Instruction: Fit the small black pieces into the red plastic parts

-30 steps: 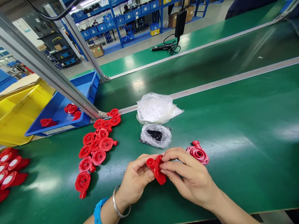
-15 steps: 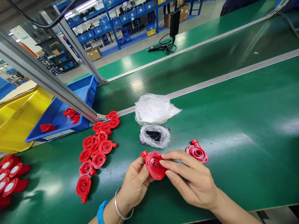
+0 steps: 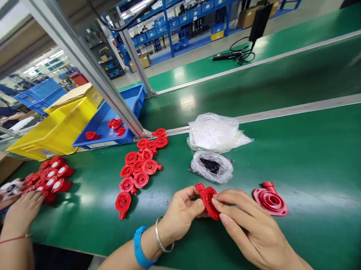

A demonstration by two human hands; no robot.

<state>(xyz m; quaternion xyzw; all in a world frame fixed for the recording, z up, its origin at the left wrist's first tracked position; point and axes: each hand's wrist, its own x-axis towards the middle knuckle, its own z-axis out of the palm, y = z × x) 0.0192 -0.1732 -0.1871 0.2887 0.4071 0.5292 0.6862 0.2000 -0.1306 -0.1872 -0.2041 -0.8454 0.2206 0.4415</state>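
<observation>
- Here, the red plastic housing (image 3: 208, 200) is a round disc-like moulded piece with a short tube stub sticking out at its upper end; it is turned nearly edge-on to the camera, so its face is mostly hidden.
- It is held just above the green table (image 3: 320, 152), a little nearer the person than the small clear bag of black bits (image 3: 211, 166).
- The left hand (image 3: 181, 213) pinches the housing from the left, thumb on the near side and fingers curled behind it; the wrist carries a blue band and a metal bangle.
- The right hand (image 3: 255, 232) grasps the housing from the right, thumb and forefinger tips closed on its rim, the other fingers stretched along below.
- A second red housing (image 3: 270, 200) lies flat on the table just right of the held one, open face up, touched by no hand.
- Beyond the small bag lies a larger clear bag of white parts (image 3: 215, 132).
- Left of the small bag spreads a loose cluster of red housings (image 3: 140, 171).
- Far left of that bag, a co-worker's hand (image 3: 22, 207) rests by a heap of red pieces with white centres (image 3: 51, 178).
</observation>
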